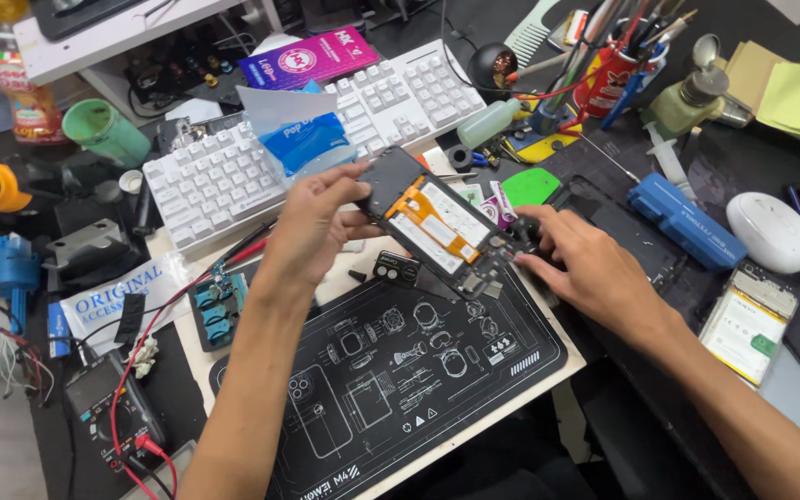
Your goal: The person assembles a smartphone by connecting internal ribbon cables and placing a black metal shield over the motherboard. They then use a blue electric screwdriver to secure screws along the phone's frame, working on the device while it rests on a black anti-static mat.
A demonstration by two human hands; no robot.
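Note:
An opened smartphone (437, 222) with its back cover off shows an orange-edged battery and dark circuit parts. It is tilted above a black repair mat (391, 389) printed with white phone diagrams. My left hand (312, 227) grips the phone's upper end by the edges. My right hand (581, 264) pinches its lower end near the small board. A small black camera cover piece (396, 268) lies on the mat just under the phone.
A white keyboard (233, 176) with a clear blue packet (303, 139) sits behind. A multimeter (108, 407) with red leads is at left. A blue box (682, 218), white oval case (772, 231), loose battery (747, 324) and a tool cup (618, 65) lie right.

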